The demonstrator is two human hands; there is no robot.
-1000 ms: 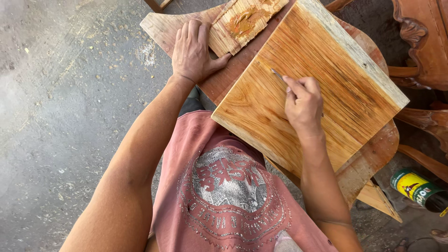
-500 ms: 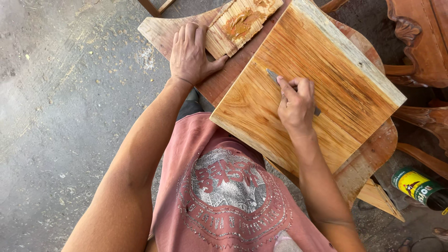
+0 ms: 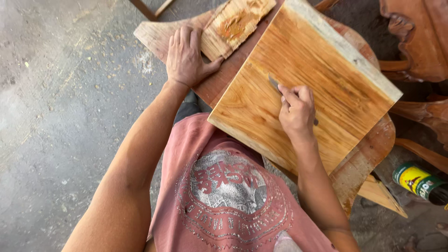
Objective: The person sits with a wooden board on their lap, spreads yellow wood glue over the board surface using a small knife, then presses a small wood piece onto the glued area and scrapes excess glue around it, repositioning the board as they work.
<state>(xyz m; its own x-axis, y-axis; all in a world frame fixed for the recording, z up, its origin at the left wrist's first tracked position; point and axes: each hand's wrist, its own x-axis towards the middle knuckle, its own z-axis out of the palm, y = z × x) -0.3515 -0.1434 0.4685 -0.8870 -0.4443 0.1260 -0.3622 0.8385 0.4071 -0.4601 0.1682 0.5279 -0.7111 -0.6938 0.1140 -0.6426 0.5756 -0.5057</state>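
Right hand presses thin blade onto wooden board

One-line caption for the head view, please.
Right hand presses a thin blade against a pale wooden board; left hand rests flat beside it.

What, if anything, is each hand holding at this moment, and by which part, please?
The right hand holds a thin metal blade by its rear end, its tip on the light wooden board. The left hand holds nothing; it lies flat on a darker plank.

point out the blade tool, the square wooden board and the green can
blade tool (image 3: 274,84), head view, bare metal tip
square wooden board (image 3: 326,70), head view, bare top face
green can (image 3: 415,181), head view, labelled side
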